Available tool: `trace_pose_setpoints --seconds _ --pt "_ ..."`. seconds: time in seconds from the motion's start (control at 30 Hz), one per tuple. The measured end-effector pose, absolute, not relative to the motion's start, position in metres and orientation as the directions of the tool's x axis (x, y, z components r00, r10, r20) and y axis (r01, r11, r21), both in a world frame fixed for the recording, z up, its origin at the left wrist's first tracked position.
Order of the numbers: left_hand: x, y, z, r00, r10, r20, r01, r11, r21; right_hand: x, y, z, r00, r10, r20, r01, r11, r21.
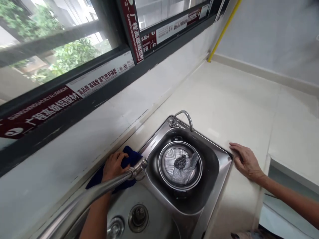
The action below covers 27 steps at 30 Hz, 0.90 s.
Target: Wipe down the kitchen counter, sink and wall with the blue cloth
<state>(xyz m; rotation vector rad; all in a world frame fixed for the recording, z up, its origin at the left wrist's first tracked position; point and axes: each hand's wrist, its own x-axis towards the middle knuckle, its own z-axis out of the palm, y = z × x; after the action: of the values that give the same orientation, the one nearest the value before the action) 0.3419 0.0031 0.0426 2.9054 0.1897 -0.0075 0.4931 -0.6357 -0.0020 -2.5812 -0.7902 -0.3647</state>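
Observation:
My left hand point(115, 166) is closed on a dark blue cloth point(132, 157), on the ledge between the sink and the wall, behind the large faucet point(109, 182). My right hand point(246, 162) lies on the pale countertop beside the sink's right corner, fingers stretched out and holding nothing. Between the hands, a round metal pan point(162, 166) sits in the right basin of the steel sink point(211, 186). Inside the pan are a dark wire scourer point(179, 161) and a silvery mesh cloth point(183, 175).
A small curved tap point(188, 116) stands at the sink's back corner. The left basin point(159, 212) shows a drain point(138, 217). A window frame point(99, 94) runs above the wall at left. A yellow pipe point(224, 30) rises from the far counter corner.

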Motion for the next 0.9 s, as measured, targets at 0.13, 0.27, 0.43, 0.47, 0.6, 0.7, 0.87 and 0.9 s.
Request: trace_pose_setpoints --seconds 0.13,0.27,0.43,0.47,0.6,0.7,0.87,0.9 --pt "0.309 0.0 0.042 0.973 0.227 0.038 0.21 -0.945 0.251 0.494 -0.635 -0.003 0.798 0.484 0.359 0.593 -0.737 -0.324" --pt "0.276 -0.006 0.037 0.923 0.378 0.07 0.353 -0.906 0.234 0.494 -0.631 -0.004 0.799 0.469 0.377 0.591 -0.73 -0.343" --pt "0.233 -0.021 0.044 0.768 0.627 0.134 0.554 -0.754 0.352 0.494 -0.628 -0.01 0.797 0.451 0.402 0.59 -0.724 -0.358" --pt "0.224 -0.028 0.047 0.711 0.681 0.174 0.575 -0.706 0.414 0.494 -0.627 -0.012 0.795 0.45 0.407 0.593 -0.721 -0.36" --pt "0.186 -0.069 0.058 0.447 0.838 0.312 0.647 -0.544 0.534 0.494 -0.626 -0.016 0.793 0.442 0.419 0.591 -0.724 -0.356" --pt "0.159 -0.108 0.063 0.286 0.887 0.362 0.659 -0.457 0.597 0.494 -0.627 -0.018 0.792 0.443 0.42 0.588 -0.738 -0.33" --pt "0.121 -0.154 0.08 0.18 0.926 0.332 0.665 -0.363 0.653 0.494 -0.628 -0.016 0.773 0.463 0.435 0.601 -0.754 -0.266" --pt "0.115 -0.161 0.084 0.229 0.924 0.306 0.658 -0.378 0.651 0.494 -0.628 -0.015 0.772 0.463 0.436 0.601 -0.755 -0.261"
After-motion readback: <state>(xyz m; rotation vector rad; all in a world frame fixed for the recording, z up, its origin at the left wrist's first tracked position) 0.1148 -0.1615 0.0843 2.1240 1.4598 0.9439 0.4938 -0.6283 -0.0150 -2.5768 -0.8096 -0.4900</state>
